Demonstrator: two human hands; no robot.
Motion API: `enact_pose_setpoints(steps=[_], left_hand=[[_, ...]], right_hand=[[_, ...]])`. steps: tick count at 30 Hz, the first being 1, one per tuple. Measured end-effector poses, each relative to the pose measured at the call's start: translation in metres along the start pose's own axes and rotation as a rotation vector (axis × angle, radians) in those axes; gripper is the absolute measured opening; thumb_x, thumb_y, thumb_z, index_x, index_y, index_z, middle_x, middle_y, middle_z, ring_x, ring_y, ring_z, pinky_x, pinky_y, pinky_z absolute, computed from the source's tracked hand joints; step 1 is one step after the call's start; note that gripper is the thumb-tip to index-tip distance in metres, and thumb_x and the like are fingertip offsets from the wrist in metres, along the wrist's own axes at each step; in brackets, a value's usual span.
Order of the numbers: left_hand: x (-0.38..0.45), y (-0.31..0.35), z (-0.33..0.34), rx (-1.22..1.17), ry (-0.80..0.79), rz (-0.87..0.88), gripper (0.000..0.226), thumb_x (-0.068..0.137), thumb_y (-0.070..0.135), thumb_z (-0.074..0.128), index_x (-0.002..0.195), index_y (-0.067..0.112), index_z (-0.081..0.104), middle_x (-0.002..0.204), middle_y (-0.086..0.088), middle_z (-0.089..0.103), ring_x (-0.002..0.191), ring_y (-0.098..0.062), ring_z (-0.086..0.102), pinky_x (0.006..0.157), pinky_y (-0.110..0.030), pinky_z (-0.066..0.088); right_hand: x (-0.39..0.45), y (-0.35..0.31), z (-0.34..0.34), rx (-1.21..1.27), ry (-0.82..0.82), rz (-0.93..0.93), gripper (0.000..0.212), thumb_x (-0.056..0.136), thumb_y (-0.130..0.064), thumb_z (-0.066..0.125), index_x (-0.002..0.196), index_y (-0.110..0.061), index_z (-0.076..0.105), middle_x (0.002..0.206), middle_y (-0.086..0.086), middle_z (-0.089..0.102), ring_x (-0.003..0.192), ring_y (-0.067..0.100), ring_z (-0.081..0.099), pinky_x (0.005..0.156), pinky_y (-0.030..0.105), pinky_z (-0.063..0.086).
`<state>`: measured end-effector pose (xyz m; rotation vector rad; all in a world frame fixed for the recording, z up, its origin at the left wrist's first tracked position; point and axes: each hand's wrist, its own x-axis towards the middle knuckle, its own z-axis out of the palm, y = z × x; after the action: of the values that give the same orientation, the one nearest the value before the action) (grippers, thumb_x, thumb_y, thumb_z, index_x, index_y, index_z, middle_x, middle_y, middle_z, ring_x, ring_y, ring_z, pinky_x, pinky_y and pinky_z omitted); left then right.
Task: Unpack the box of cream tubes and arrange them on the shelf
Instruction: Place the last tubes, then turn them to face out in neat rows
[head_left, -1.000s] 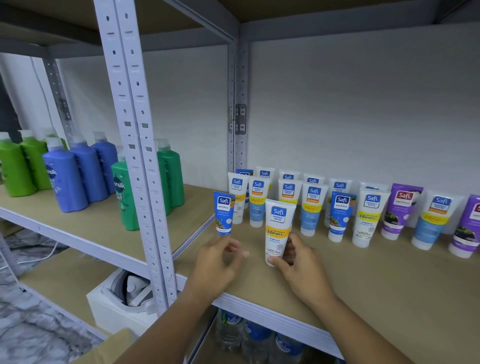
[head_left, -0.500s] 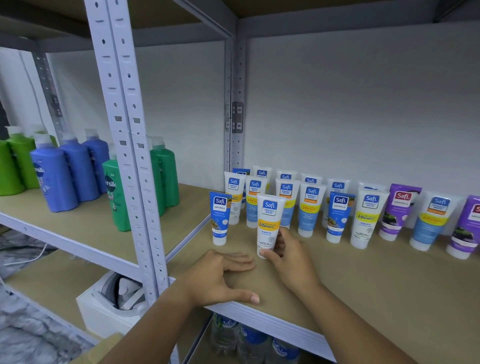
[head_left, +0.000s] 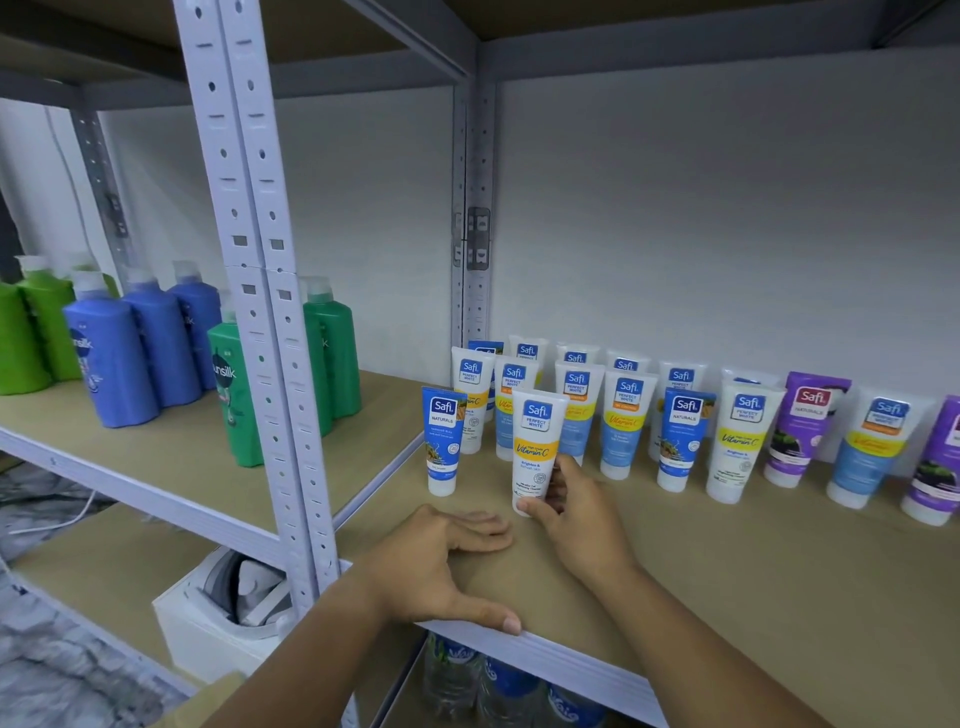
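Observation:
A white and yellow Safi Vitamin C tube (head_left: 534, 447) stands cap-down on the wooden shelf (head_left: 737, 582), in front of the rows. My right hand (head_left: 571, 506) pinches its lower part between thumb and fingers. My left hand (head_left: 441, 566) lies flat on the shelf near the front edge, fingers straight, holding nothing. A blue Safi Naturals tube (head_left: 441, 441) stands alone just left of the held tube. Behind stand several white, blue and purple Safi tubes (head_left: 623, 415) in rows reaching to the right edge. The box is out of view.
A perforated grey upright (head_left: 260, 322) stands left of my hands. Beyond it, green and blue shampoo bottles (head_left: 119, 353) fill the neighbouring shelf. A white box (head_left: 208, 618) sits on the lower shelf, and water bottles (head_left: 498, 691) stand below the front edge.
My left hand has dropped from beside the tube and laid itself flat on the shelf. My right hand has pushed the Vitamin C tube back toward the rows.

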<state>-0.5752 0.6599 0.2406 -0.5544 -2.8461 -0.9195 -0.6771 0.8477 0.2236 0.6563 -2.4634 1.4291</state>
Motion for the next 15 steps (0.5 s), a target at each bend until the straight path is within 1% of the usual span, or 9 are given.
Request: enact_pose_setpoints(steps=[11,15], left_hand=[[-0.001,0.002,0.0,-0.036,0.013,-0.018,0.093,0.053,0.071,0.082,0.135,0.034,0.059,0.144,0.022,0.049,0.134,0.019,0.032,0.119,-0.022,0.027],[-0.002,0.003,0.0,-0.047,0.02,-0.025,0.093,0.052,0.071,0.083,0.134,0.034,0.06,0.144,0.022,0.05,0.132,0.019,0.034,0.119,-0.02,0.027]], right_hand=[[-0.005,0.0,-0.005,0.001,0.028,0.011,0.046,0.077,-0.015,0.079,0.119,-0.016,0.058,0.112,-0.004,0.07,0.097,0.005,0.067,0.087,0.029,0.057],[-0.008,-0.001,-0.011,0.006,0.036,0.019,0.045,0.076,-0.013,0.08,0.117,-0.016,0.06,0.109,-0.006,0.071,0.095,0.002,0.067,0.082,0.019,0.055]])
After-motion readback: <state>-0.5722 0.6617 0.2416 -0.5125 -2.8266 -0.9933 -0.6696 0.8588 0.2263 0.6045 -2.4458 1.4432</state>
